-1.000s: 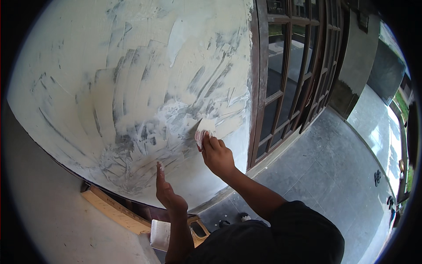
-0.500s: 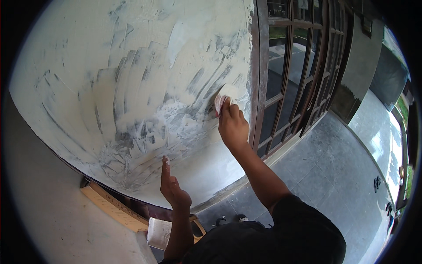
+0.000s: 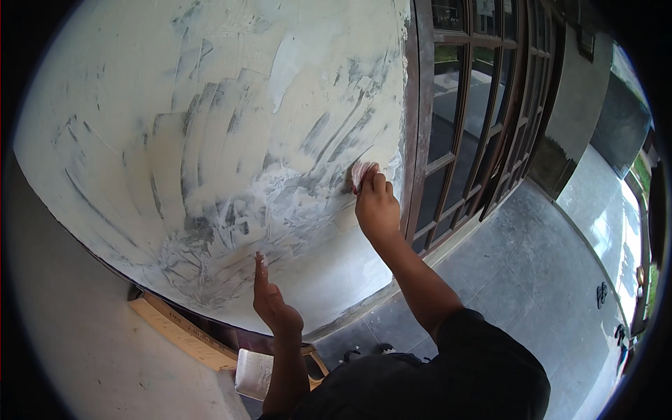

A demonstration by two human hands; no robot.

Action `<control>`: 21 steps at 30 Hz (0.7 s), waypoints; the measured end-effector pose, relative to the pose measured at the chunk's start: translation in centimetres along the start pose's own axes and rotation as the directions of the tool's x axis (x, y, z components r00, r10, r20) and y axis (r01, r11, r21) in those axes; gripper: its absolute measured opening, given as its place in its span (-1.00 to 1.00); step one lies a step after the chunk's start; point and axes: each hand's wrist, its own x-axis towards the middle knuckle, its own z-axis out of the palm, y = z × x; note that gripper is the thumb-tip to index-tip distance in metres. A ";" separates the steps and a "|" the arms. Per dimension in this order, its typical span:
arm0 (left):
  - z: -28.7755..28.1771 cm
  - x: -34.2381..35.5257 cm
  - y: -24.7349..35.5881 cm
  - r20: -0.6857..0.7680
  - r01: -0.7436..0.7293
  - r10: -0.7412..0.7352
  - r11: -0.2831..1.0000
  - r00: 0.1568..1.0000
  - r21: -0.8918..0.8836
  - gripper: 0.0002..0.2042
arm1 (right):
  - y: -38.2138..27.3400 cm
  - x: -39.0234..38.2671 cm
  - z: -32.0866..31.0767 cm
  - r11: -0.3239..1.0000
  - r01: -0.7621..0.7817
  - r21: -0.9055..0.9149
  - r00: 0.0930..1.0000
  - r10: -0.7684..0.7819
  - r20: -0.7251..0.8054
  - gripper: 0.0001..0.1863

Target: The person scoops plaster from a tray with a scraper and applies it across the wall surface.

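Observation:
A pale wall (image 3: 231,105) with streaks and smears of white putty over grey fills the view in front of me. My right hand (image 3: 379,210) grips a putty scraper (image 3: 362,173), reddish and coated with white, against the wall close to its right edge. Fingers and palm hide part of the scraper. Lower and to the left, my left hand (image 3: 277,308) is raised before the wall with its fingers stretched out and holds nothing I can see. White putty sticks to its fingertips.
Brown-framed glass panes (image 3: 455,119) adjoin the wall on the right. Below lie a long tan wooden piece (image 3: 178,329) and a whitish container (image 3: 253,371) beside my left forearm. Grey floor tiles (image 3: 500,255) stretch to the right, with dark sandals (image 3: 600,294) farther off.
My right hand has moved the scraper a short way down and slightly right along the wall. The left hand is almost where it was, a touch lower.

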 end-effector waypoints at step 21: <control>0.4 -0.2 -1.4 0.008 -0.049 0.049 0.999 0.999 -0.010 -0.50 | -3.2 -6.9 -4.7 0.901 -0.183 0.393 0.912 0.006 0.410 -0.50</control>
